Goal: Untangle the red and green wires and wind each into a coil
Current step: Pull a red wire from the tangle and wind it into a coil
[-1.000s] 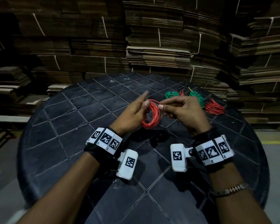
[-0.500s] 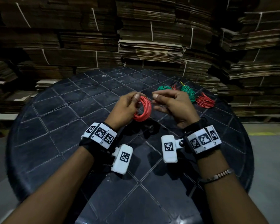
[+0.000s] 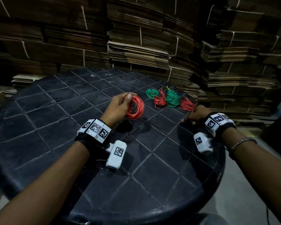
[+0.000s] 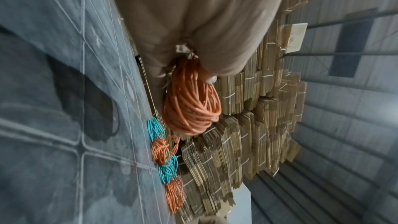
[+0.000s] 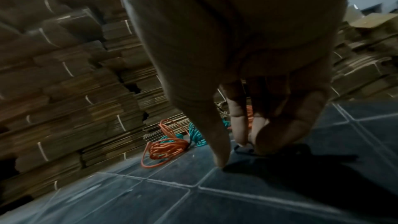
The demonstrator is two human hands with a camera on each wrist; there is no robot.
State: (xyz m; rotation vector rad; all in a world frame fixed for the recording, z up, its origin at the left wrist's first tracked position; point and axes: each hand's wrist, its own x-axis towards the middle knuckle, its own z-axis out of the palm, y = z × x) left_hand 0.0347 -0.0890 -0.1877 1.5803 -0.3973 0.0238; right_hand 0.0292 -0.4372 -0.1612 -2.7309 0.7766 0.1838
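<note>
Red coil [image 3: 135,108]: gripped in left hand [image 3: 118,107], above tabletop [image 3: 58,127].
Right hand [image 3: 195,113]: let go, fingertips now on tabletop, holding nothing seen.
Wound bundles [image 3: 169,99]: beyond right hand.
Meaning: coil looks finished, ready to set down.

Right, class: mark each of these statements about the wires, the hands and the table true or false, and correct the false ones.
1. The left hand holds a red coil. True.
2. The right hand also grips that red coil. False: it is apart from it, fingers down at the table near the right edge.
3. Four wire bundles lie at the far side of the table: two green, two red. True: green bundle, red bundle, green bundle, red bundle.
4. The held red coil lies flat on the table. False: the wrist view shows it hanging from the fingers.
5. Behind the table stand shelves of paint tins. False: stacked cardboard.
</note>
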